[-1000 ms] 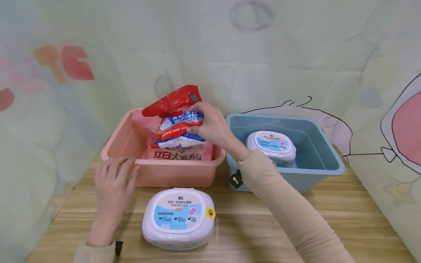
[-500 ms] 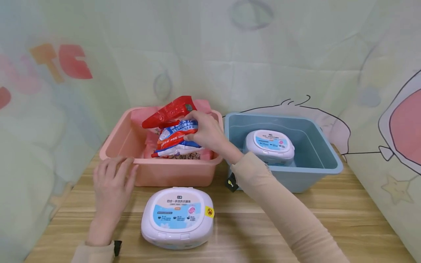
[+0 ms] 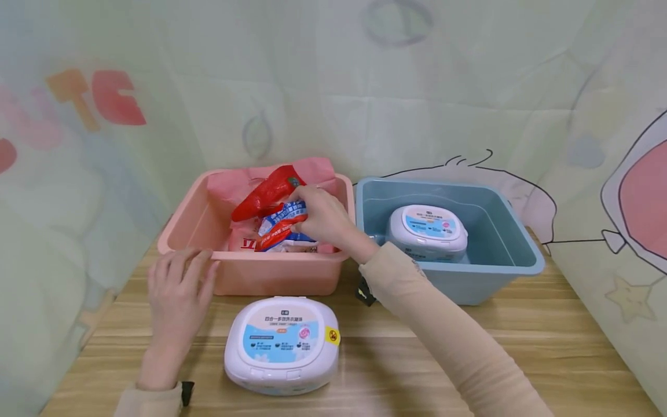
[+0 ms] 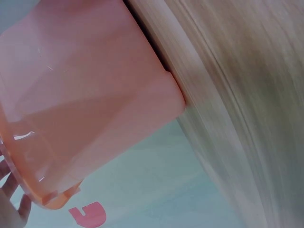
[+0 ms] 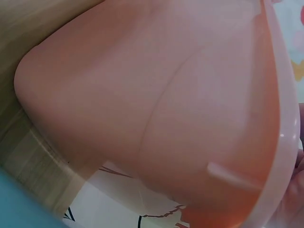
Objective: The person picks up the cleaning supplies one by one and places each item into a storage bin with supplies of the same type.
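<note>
In the head view my right hand point(image 3: 325, 217) is down inside the pink plastic bin point(image 3: 276, 275), pinching a crumpled plastic packet point(image 3: 283, 223) printed blue, orange-red and white. A shiny red plastic part point(image 3: 268, 194) lies right against it, on its upper left side. Beneath them sits a pink printed bag point(image 3: 245, 237), mostly covered. My left hand point(image 3: 179, 284) grips the bin's front left rim, fingers hooked over the edge. The right wrist view mainly shows the pink bin's outer wall point(image 5: 142, 95), with part of the right hand past the rim. Packet and fingertips are hidden there.
A blue-grey bin point(image 3: 500, 243) stands to the right of the pink one and holds a white oval tub point(image 3: 429, 229). A matching white tub point(image 3: 281, 347) with a blue label stands in front on the wooden table point(image 3: 406, 370). Printed cloth point(image 3: 333, 87) hangs behind.
My right hand has lowered the packet, with the red plastic part, deeper into the pink bin. More of the pink bag shows behind it. My left hand has stayed at the rim.
</note>
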Motion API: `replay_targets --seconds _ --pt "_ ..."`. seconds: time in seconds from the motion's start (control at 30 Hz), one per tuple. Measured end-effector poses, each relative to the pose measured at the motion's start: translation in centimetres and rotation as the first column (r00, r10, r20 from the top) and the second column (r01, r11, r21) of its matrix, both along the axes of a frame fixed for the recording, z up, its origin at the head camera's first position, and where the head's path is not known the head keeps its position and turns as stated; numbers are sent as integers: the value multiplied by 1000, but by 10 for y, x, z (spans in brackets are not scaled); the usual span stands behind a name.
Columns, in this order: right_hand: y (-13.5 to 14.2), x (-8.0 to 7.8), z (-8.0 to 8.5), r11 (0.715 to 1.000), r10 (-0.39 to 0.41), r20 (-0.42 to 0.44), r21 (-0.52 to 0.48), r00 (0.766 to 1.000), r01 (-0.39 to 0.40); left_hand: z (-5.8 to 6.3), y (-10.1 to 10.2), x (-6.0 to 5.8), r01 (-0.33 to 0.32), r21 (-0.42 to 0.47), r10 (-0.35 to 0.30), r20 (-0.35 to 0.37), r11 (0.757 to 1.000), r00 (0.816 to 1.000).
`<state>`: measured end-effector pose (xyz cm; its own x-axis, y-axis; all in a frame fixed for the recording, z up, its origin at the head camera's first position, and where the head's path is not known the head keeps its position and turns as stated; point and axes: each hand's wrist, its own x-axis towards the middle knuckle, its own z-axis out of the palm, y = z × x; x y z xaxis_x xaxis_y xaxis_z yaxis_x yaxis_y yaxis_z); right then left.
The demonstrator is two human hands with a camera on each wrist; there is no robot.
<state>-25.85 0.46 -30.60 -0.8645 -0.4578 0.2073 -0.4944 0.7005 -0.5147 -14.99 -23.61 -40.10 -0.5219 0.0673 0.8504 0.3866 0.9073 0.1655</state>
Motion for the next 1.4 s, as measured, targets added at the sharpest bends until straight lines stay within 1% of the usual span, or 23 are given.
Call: replay_targets --seconds 0.1,0.23,0.4,0.57,0.77,0.87,1.0,1.1,1.23,1.4 --pt "-2 0 0 999 9 -8 38 1000 -8 0 -1 1 4 1 -4 -3 1000 1000" --pt "-3 -2 1 998 13 -2 60 1000 -13 0 -2 1 7 0 -7 -12 1000 1000" --pt "-6 -5 7 996 39 -17 85 999 -38 0 -2 0 10 2 -10 -32 1000 999" --pt "-12 -9 11 989 69 -5 133 998 -68 1 -2 0 15 11 -15 -35 1000 999" --pt "-16 -10 3 964 95 41 244 995 -102 1 0 1 12 3 -12 -20 1000 1000" --pt "-14 -11 0 958 84 42 271 996 -92 1 1 1 16 -1 -16 -9 1000 1000" --pt "-6 -12 1 952 61 62 297 996 -76 2 2 0 13 -1 -13 0 1000 1000" --pt "0 -12 5 951 38 95 302 995 -66 2 2 1 6 -3 -6 4 1000 1000" --pt "8 -9 15 959 21 138 276 990 -59 2 1 1 3 -5 -3 10 1000 1000" --pt "17 -3 25 964 42 145 253 989 -78 2 0 2 5 -6 -5 6 1000 1000"
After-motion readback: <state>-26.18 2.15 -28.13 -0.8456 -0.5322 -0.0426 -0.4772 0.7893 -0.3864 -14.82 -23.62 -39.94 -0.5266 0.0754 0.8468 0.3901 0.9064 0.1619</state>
